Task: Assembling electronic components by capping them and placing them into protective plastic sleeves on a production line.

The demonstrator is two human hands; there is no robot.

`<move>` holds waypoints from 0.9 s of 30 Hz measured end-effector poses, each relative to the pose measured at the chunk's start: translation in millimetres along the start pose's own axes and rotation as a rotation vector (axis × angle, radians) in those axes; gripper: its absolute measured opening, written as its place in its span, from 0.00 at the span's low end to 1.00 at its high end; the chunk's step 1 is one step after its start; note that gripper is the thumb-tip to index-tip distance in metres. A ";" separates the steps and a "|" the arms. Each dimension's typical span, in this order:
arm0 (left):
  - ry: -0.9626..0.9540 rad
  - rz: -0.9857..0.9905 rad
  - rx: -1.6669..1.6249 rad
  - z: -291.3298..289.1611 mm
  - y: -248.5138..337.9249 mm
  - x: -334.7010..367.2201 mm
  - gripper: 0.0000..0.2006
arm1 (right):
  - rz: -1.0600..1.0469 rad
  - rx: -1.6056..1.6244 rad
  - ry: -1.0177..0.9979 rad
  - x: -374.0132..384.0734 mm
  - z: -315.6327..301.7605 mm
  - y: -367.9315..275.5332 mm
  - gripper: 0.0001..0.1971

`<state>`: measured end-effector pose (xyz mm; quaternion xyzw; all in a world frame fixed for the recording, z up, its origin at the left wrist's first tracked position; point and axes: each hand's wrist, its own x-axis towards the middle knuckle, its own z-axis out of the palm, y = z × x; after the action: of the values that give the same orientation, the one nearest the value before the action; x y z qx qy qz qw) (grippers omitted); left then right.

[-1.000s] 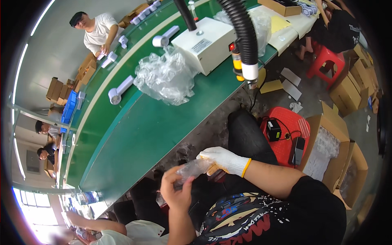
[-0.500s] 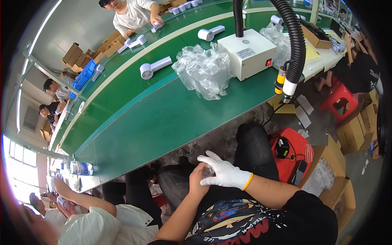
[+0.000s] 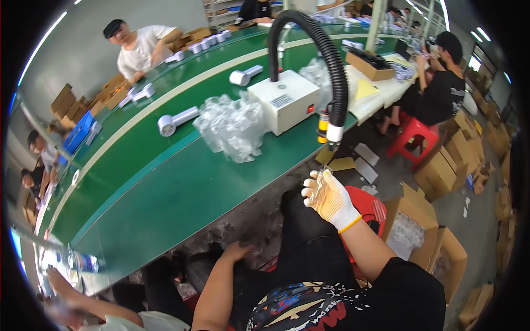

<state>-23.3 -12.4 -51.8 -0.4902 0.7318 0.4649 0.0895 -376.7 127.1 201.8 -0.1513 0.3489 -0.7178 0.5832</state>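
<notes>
Right hand (image 3: 334, 202) holds clear item (image 3: 319, 189); printed label (image 3: 281, 101) on white box (image 3: 293, 115).

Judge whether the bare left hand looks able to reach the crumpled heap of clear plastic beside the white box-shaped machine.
Probably yes, with a forward reach: the bare left hand is low, short of the flat green tabletop, but the way across to the clear plastic heap looks free.
</notes>
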 end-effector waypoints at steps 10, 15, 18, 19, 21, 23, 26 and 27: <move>0.046 0.017 -0.109 -12.0 31.4 -18.6 0.32 | -0.175 -0.642 0.091 -9.2 7.9 2.1 0.17; 0.056 0.028 -0.087 -12.2 22.8 -15.2 0.29 | -0.383 -0.360 -0.004 -9.0 2.1 25.5 0.16; 0.026 0.005 -0.069 -22.2 47.3 -25.0 0.28 | -0.632 -0.842 0.034 -10.9 -11.1 22.4 0.16; 0.051 0.020 -0.078 -19.7 40.1 -25.9 0.28 | -0.425 -0.438 0.004 -11.2 -16.8 21.2 0.17; 0.051 0.040 -0.069 -18.3 35.1 -23.6 0.29 | -0.154 -0.037 -0.031 -12.7 -22.2 21.5 0.18; 0.018 0.030 -0.065 -22.1 45.6 -23.8 0.29 | -0.299 -0.574 0.082 -11.6 -19.0 19.0 0.19; 0.042 0.008 -0.071 -16.5 44.1 -21.1 0.28 | -0.275 -0.225 -0.019 -7.4 -1.5 17.5 0.19; 0.082 0.025 -0.062 -9.0 34.6 -17.2 0.28 | -0.246 -0.207 -0.052 -6.6 4.2 21.6 0.19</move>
<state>-39.4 -5.4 -16.3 -0.5023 0.7261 0.4681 0.0382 -356.5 130.3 191.5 -0.2706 0.3847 -0.7398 0.4811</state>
